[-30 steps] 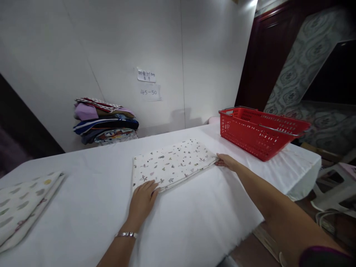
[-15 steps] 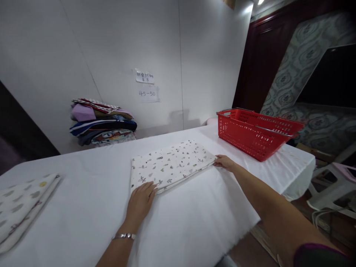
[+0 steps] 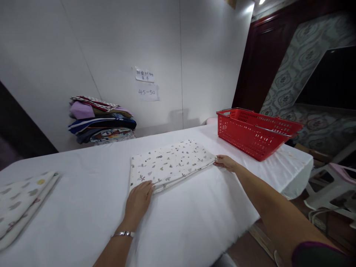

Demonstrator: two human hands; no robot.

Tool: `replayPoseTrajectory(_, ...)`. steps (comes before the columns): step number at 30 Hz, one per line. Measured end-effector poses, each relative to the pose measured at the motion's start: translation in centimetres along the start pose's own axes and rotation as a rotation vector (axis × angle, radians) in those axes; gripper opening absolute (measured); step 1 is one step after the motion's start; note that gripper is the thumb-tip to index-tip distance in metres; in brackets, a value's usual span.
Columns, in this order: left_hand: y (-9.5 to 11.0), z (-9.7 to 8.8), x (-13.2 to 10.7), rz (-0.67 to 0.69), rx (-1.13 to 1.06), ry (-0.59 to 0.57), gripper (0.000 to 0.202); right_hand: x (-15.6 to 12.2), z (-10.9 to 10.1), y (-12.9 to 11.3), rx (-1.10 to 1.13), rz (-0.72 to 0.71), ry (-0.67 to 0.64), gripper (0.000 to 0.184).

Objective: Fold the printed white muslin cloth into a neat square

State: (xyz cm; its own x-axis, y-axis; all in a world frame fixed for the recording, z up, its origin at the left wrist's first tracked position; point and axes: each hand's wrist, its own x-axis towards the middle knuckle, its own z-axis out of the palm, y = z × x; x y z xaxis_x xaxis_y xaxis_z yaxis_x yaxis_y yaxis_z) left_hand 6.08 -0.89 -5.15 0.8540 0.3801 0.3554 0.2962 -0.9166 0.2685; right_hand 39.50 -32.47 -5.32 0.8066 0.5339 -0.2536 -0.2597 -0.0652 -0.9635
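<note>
A folded white cloth [image 3: 169, 163] printed with small plants and figures lies flat on the white-covered table [image 3: 178, 230]. My left hand [image 3: 139, 197] grips its near left corner, with the fingertips bent at the edge and the thumb hidden. At the near right corner, my right hand [image 3: 224, 162] pinches the cloth between thumb and fingers. Several layers show along the near edge, which stands slightly raised beside my left hand. Another folded white cloth [image 3: 22, 202], patterned with grey hearts, lies at the table's left side.
A red plastic basket [image 3: 250, 137] with metal handles stands at the table's right rear. Behind the table at left is a stack of folded fabrics [image 3: 102, 120] against the white wall. Two paper signs [image 3: 148, 92] hang there. A white and pink stool [image 3: 330, 185] stands at right.
The near edge of the cloth by my left hand has lifted a little and its layers show more. Both hands keep nearly the same places; the view has shifted slightly.
</note>
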Motion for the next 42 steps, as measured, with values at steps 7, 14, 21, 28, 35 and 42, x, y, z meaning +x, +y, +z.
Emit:
replayPoseTrajectory(7,0.0,-0.1,-0.1,0.007,0.010,-0.007,0.048,0.3,0.1,-0.1,0.001,0.027,0.051,0.015)
replayPoseTrajectory(14,-0.1,-0.1,-0.1,0.037,0.056,-0.026,0.047,0.4,0.2,-0.4,0.020,0.059,0.122,0.017)
replayPoseTrajectory(21,0.0,0.0,0.0,0.057,0.075,-0.039,0.046,0.1,0.5,-0.9,-0.022,0.089,0.076,0.010)
replayPoseTrajectory(28,0.0,-0.1,-0.2,0.056,0.081,-0.047,0.045,-0.2,0.9,-1.3,-0.098,0.095,0.109,0.009)
replayPoseTrajectory(35,0.6,-0.4,-0.3,0.054,0.065,-0.071,0.042,0.0,1.2,-1.5,-0.309,0.039,0.287,0.015)
replayPoseTrajectory(42,-0.5,-0.6,-0.8,0.118,-0.012,-0.038,0.033,0.5,1.9,-1.2,-0.680,0.049,0.391,0.028)
